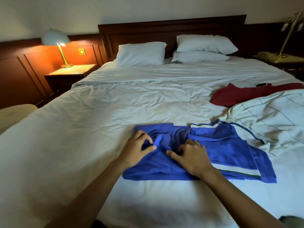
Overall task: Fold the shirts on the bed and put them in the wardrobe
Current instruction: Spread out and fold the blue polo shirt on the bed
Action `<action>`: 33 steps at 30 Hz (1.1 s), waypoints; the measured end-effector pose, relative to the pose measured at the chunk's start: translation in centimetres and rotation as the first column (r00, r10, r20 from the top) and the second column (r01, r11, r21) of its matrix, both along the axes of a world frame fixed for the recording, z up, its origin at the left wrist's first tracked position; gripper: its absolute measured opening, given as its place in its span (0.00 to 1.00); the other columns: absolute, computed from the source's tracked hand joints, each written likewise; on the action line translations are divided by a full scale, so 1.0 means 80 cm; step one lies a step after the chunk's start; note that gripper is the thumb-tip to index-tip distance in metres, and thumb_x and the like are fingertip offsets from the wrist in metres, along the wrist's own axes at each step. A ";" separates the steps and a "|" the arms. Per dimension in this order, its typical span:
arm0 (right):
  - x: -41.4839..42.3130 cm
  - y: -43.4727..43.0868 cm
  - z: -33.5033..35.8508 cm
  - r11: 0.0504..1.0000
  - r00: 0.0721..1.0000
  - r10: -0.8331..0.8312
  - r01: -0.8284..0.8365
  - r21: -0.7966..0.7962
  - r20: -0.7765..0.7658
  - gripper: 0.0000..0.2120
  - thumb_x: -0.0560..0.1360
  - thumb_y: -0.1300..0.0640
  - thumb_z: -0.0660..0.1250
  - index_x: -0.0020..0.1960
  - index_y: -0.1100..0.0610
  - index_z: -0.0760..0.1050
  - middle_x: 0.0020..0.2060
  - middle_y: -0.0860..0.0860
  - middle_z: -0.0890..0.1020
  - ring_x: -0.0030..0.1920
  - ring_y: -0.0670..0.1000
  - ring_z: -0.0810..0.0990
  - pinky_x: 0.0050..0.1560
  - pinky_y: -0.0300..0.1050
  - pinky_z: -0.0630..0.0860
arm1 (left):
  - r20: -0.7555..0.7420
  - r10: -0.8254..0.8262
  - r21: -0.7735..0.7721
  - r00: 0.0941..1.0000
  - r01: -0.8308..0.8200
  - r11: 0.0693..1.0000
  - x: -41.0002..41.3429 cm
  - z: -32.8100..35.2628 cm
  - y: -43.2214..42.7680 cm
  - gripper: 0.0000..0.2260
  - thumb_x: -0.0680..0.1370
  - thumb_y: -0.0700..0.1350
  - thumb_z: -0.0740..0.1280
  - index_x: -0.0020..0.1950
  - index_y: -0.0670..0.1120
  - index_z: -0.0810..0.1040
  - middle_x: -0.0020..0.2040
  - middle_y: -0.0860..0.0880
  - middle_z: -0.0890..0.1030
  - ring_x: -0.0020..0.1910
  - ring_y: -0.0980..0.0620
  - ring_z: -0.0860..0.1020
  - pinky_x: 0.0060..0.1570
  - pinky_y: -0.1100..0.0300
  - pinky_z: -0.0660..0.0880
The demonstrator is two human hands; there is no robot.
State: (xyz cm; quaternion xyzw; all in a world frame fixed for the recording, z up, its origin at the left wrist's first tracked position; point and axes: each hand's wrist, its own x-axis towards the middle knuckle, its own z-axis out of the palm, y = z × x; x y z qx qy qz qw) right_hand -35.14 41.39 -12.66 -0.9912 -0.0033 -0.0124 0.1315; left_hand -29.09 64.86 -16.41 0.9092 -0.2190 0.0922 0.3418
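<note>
Folding is judged cleanest if blue shirt (222, 145), pinched mid-body by left hand (139, 149) and right hand (191, 156), is lifted evenly, laid square.

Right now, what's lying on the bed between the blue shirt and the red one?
In the head view, a crumpled, dark-lined white shirt lies between the blue shirt and the red shirt.
</note>
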 end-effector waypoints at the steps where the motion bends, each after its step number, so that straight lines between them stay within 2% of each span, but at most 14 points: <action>1: 0.000 0.002 0.002 0.999 0.999 0.014 -0.013 0.030 -0.036 0.24 0.74 0.31 0.61 0.44 0.50 0.82 0.54 0.51 0.78 0.62 0.55 0.72 0.62 0.53 0.67 | -0.035 -0.039 -0.001 0.999 0.039 0.999 -0.003 0.007 0.007 0.11 0.74 0.57 0.72 0.49 0.51 0.79 0.50 0.55 0.75 0.52 0.55 0.77 0.57 0.53 0.73; 4: 0.002 0.000 0.009 0.963 0.994 0.076 -0.053 0.264 -0.075 0.14 0.74 0.44 0.68 0.36 0.52 0.78 0.39 0.49 0.82 0.48 0.51 0.80 0.49 0.47 0.74 | -0.147 -0.126 0.095 0.981 0.141 0.985 -0.007 0.020 0.030 0.09 0.73 0.54 0.76 0.47 0.52 0.80 0.48 0.55 0.74 0.49 0.55 0.76 0.56 0.53 0.74; 7: 0.006 0.001 0.011 0.876 0.999 0.013 0.009 0.482 -0.043 0.14 0.77 0.52 0.66 0.35 0.56 0.73 0.32 0.50 0.79 0.40 0.52 0.78 0.39 0.46 0.70 | -0.163 -0.108 0.159 0.981 0.134 0.978 -0.006 0.023 0.043 0.20 0.72 0.60 0.75 0.62 0.58 0.77 0.61 0.57 0.72 0.63 0.58 0.71 0.68 0.57 0.67; 10: 0.009 0.005 0.001 0.917 0.998 0.010 0.014 0.399 -0.059 0.15 0.75 0.44 0.68 0.40 0.54 0.71 0.36 0.49 0.78 0.42 0.54 0.78 0.41 0.47 0.69 | -0.301 -0.039 0.206 0.953 0.104 0.973 -0.011 0.025 0.045 0.39 0.68 0.64 0.76 0.76 0.59 0.65 0.76 0.56 0.62 0.76 0.57 0.60 0.76 0.58 0.58; 13: 0.012 0.013 -0.010 0.977 0.997 0.044 -0.029 0.213 -0.068 0.15 0.74 0.43 0.69 0.43 0.55 0.74 0.44 0.53 0.79 0.46 0.55 0.80 0.42 0.47 0.70 | -0.411 0.009 0.322 0.911 0.136 0.937 -0.016 0.020 0.045 0.56 0.58 0.74 0.72 0.81 0.61 0.52 0.81 0.59 0.50 0.80 0.58 0.49 0.78 0.57 0.50; 16: 0.013 0.007 -0.005 0.938 0.999 0.038 -0.049 0.343 0.038 0.17 0.78 0.52 0.66 0.32 0.56 0.69 0.32 0.52 0.77 0.35 0.51 0.76 0.38 0.47 0.67 | -0.454 0.033 0.356 0.890 0.147 0.923 -0.017 0.023 0.046 0.63 0.52 0.76 0.71 0.81 0.61 0.47 0.81 0.61 0.45 0.80 0.58 0.44 0.79 0.55 0.46; 19: 0.008 -0.005 0.011 0.843 0.999 -0.018 0.001 0.538 0.027 0.17 0.81 0.52 0.64 0.34 0.57 0.70 0.26 0.49 0.75 0.28 0.46 0.74 0.33 0.41 0.67 | -0.477 0.038 0.385 0.878 0.170 0.907 -0.016 0.030 0.048 0.65 0.50 0.79 0.68 0.81 0.62 0.45 0.81 0.61 0.41 0.80 0.57 0.40 0.79 0.53 0.44; 22: -0.004 -0.019 0.019 0.696 0.981 0.061 0.092 0.712 -0.186 0.14 0.82 0.55 0.62 0.39 0.60 0.71 0.24 0.54 0.77 0.23 0.51 0.77 0.26 0.39 0.72 | -0.515 0.049 0.431 0.856 0.209 0.878 -0.016 0.033 0.049 0.65 0.50 0.79 0.68 0.81 0.62 0.42 0.81 0.61 0.38 0.79 0.56 0.36 0.79 0.50 0.40; 23: -0.008 -0.025 0.021 0.708 0.948 0.113 0.132 0.694 -0.296 0.13 0.82 0.57 0.62 0.40 0.61 0.71 0.25 0.56 0.78 0.23 0.51 0.76 0.24 0.39 0.71 | -0.533 0.054 0.452 0.844 0.231 0.861 -0.016 0.033 0.048 0.65 0.50 0.79 0.68 0.81 0.63 0.41 0.80 0.61 0.37 0.79 0.55 0.34 0.78 0.49 0.38; 25: -0.012 -0.036 0.026 0.856 0.888 0.152 0.100 0.507 -0.434 0.13 0.80 0.58 0.64 0.39 0.62 0.74 0.27 0.56 0.79 0.23 0.50 0.73 0.24 0.38 0.70 | -0.568 0.065 0.501 0.821 0.281 0.818 -0.017 0.035 0.046 0.65 0.51 0.79 0.68 0.80 0.64 0.40 0.80 0.60 0.34 0.78 0.53 0.32 0.78 0.46 0.35; 27: -0.005 -0.037 0.034 0.918 0.907 0.116 0.057 0.392 -0.404 0.14 0.78 0.56 0.67 0.37 0.62 0.78 0.26 0.56 0.79 0.23 0.49 0.71 0.26 0.37 0.70 | -0.585 0.078 0.531 0.807 0.308 0.789 -0.015 0.042 0.043 0.62 0.54 0.78 0.70 0.80 0.65 0.42 0.80 0.59 0.35 0.79 0.52 0.32 0.78 0.44 0.36; 29: 0.010 -0.028 0.039 0.870 0.948 0.055 0.109 0.482 -0.313 0.16 0.77 0.51 0.68 0.38 0.62 0.78 0.29 0.60 0.81 0.23 0.50 0.72 0.26 0.38 0.71 | -0.566 0.069 0.483 0.822 0.263 0.835 -0.008 0.051 0.039 0.55 0.57 0.78 0.70 0.80 0.65 0.53 0.82 0.56 0.43 0.80 0.52 0.38 0.79 0.47 0.41; 31: 0.021 -0.010 0.043 0.852 0.951 0.037 0.130 0.507 -0.306 0.22 0.75 0.44 0.70 0.44 0.65 0.79 0.33 0.60 0.83 0.25 0.49 0.75 0.27 0.39 0.75 | -0.522 0.052 0.365 0.852 0.168 0.916 0.000 0.056 0.037 0.52 0.55 0.82 0.65 0.76 0.62 0.66 0.81 0.53 0.55 0.80 0.54 0.50 0.79 0.52 0.49; 33: 0.022 0.001 0.038 0.882 0.931 0.083 0.098 0.461 -0.356 0.27 0.72 0.40 0.73 0.56 0.62 0.78 0.34 0.55 0.83 0.28 0.49 0.78 0.31 0.40 0.77 | -0.498 0.035 0.295 0.867 0.132 0.946 0.008 0.053 0.037 0.54 0.54 0.84 0.63 0.74 0.58 0.70 0.79 0.52 0.61 0.79 0.56 0.57 0.78 0.55 0.54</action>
